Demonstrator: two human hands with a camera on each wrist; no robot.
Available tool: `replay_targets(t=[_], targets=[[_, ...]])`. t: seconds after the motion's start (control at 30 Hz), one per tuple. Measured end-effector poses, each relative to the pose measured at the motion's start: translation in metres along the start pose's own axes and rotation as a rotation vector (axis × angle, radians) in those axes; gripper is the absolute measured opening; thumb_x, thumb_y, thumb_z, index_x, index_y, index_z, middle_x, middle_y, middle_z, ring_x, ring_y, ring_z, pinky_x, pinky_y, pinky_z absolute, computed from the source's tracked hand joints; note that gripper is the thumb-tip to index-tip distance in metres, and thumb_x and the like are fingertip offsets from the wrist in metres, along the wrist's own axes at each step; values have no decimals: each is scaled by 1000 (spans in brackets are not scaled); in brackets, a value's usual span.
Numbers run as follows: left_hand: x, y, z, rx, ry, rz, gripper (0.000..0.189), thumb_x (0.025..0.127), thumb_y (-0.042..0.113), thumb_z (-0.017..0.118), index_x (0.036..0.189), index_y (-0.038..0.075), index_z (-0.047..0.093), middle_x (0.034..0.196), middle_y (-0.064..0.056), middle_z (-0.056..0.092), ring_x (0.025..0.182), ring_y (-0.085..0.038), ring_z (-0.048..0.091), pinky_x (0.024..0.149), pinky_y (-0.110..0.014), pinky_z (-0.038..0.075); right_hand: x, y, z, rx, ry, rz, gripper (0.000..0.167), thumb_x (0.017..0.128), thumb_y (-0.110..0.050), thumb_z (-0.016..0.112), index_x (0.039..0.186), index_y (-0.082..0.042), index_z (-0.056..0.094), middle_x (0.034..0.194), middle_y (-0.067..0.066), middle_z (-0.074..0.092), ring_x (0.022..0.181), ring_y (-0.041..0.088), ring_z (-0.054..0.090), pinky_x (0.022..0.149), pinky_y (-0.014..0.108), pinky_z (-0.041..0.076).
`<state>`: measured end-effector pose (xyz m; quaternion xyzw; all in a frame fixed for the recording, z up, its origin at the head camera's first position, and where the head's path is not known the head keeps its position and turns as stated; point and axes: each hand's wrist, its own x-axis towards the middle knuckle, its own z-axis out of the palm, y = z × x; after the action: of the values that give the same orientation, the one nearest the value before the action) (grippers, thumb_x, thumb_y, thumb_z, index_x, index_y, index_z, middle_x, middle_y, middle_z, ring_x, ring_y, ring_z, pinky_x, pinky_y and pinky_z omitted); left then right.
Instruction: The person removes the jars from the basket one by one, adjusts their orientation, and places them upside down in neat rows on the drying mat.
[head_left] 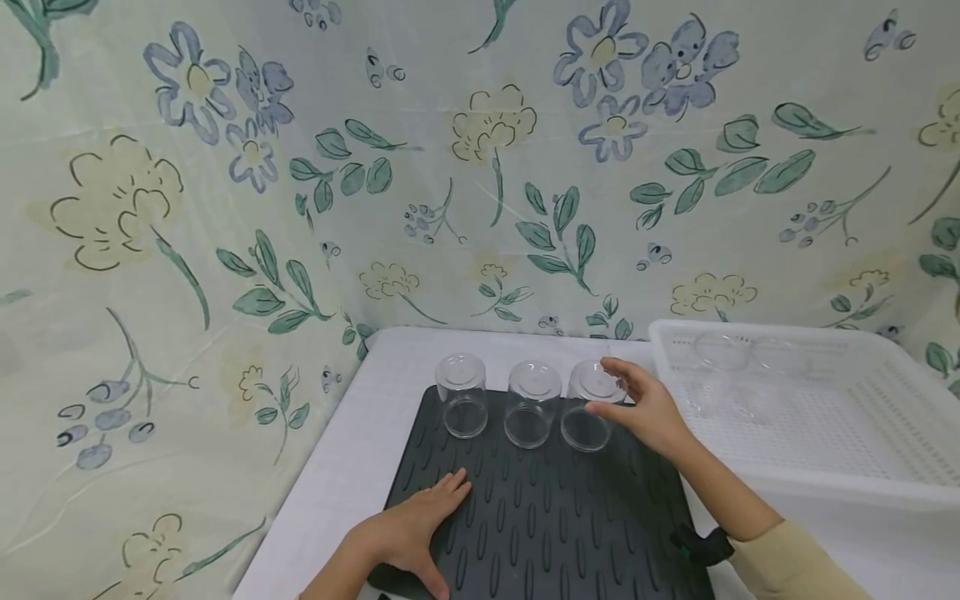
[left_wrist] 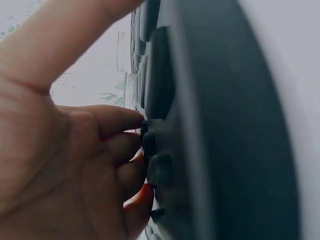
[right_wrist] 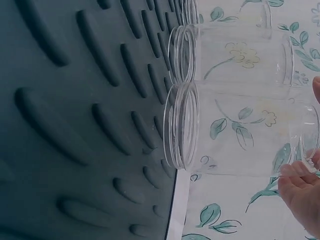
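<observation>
Three clear jars stand upside down in a row along the far edge of a dark ridged mat (head_left: 525, 517), their ringed mouths on it. The right hand (head_left: 651, 412) grips the rightmost jar (head_left: 587, 425) near its upturned base, thumb on the near side and fingers behind. In the right wrist view, fingertips (right_wrist: 295, 175) lie against that jar's base end. The middle jar (head_left: 529, 421) stands close beside it, and the left jar (head_left: 462, 400) a little further off. The left hand (head_left: 412, 529) rests on the mat's left side, fingers extended and thumb spread.
At the right is a white perforated plastic basket (head_left: 847, 485) with a couple of clear jars (head_left: 722, 354) inside, near its back left corner. A white cloth (head_left: 330, 458) covers the table. Flower-patterned fabric (head_left: 465, 208) hangs behind and at the left.
</observation>
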<state>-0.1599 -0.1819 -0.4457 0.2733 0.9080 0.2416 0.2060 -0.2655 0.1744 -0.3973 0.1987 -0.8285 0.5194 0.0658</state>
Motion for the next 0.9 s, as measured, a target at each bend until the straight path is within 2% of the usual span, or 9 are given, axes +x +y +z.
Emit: replay_targets(t=[0.9], targets=[[1, -1, 2, 39, -1, 5, 126, 58, 45, 92, 156, 7, 22, 162, -9, 11, 148, -27, 12, 112, -55, 24, 1, 6, 3, -45, -18, 26, 77, 81, -20, 82, 142, 4, 42, 145, 24, 42, 139, 40, 32, 112, 51, 26]])
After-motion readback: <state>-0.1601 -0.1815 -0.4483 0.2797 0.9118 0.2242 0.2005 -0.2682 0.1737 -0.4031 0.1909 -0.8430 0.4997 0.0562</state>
